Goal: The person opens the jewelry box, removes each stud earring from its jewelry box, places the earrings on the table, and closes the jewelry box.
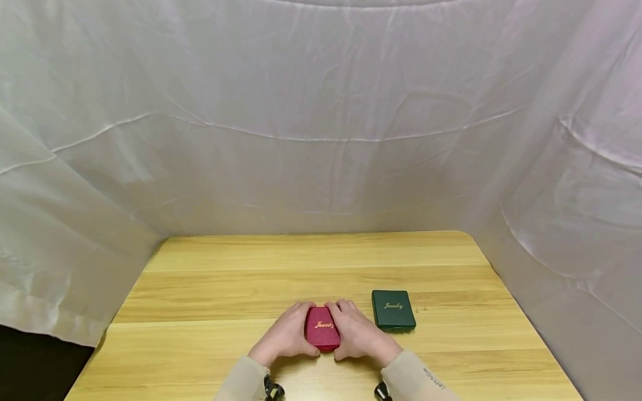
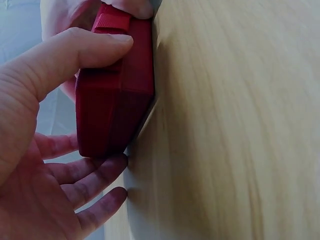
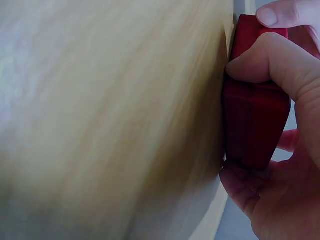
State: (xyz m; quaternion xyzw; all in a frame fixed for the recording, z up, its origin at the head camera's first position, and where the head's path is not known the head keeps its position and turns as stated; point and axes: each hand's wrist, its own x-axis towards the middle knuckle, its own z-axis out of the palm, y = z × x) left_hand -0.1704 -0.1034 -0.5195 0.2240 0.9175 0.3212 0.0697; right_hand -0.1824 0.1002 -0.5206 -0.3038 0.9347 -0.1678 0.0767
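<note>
A small red jewelry box [image 1: 322, 333] with gold "Jewelry" lettering lies lid up on the wooden table, between both hands. My left hand [image 1: 291, 334] grips its left side, thumb at the near edge and fingers round the far edge. On the other side my right hand [image 1: 355, 333] holds it the same way. The left wrist view shows the red box [image 2: 115, 105] with a ribbed red tab [image 2: 113, 21] on its front, close to the thumbs. In the right wrist view the box [image 3: 255, 125] appears closed, its underside at the tabletop.
A dark green jewelry box [image 1: 393, 309] with the same gold lettering lies to the right of my right hand. The wooden table [image 1: 210, 289] extends around both boxes. Pale grey cloth [image 1: 321, 178] hangs behind the table and along both sides.
</note>
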